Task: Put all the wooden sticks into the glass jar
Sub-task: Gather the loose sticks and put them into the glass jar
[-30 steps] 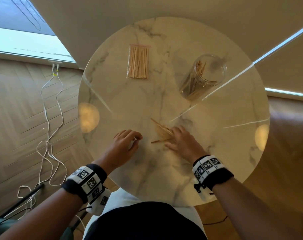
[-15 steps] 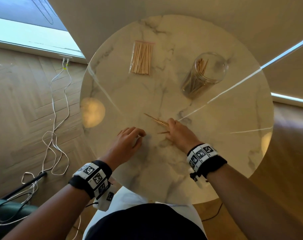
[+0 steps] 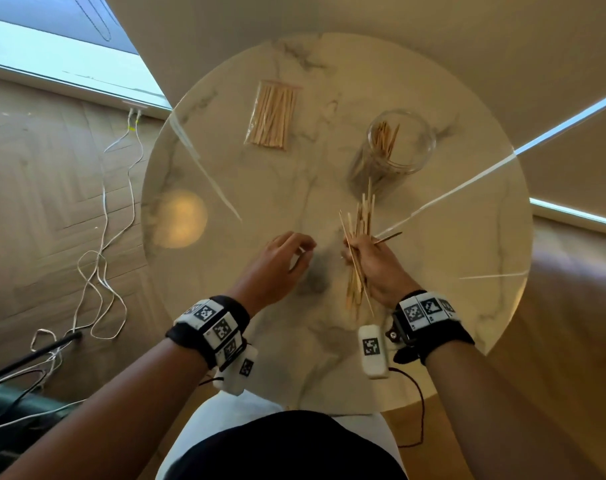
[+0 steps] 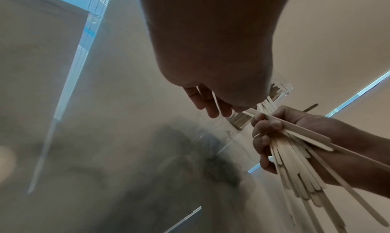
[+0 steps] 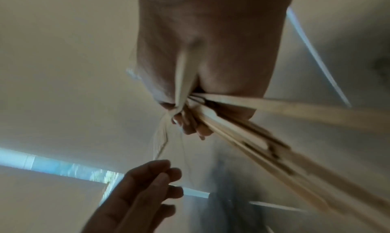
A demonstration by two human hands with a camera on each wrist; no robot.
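My right hand [image 3: 351,251] grips a bundle of flat wooden sticks [image 3: 362,220] above the marble table, their far ends pointing at the glass jar [image 3: 403,143]. The jar stands upright at the back right and holds several sticks. In the left wrist view the right hand [image 4: 263,133] has its fingers curled round the sticks [image 4: 295,161], which fan out toward the camera. In the right wrist view the sticks [image 5: 253,136] are blurred. My left hand [image 3: 303,247] hovers just left of the bundle, fingers loosely curled, and I see nothing in it [image 5: 160,173].
A clear plastic bag of more wooden sticks [image 3: 273,114] lies at the back centre-left of the round table [image 3: 467,289]. White cables [image 3: 104,237] trail over the wooden floor on the left. A window strip runs behind at the upper left.
My right hand has gathered the sticks off the table, lifted them and swung the bundle to point toward the jar. The left hand has stayed beside it.
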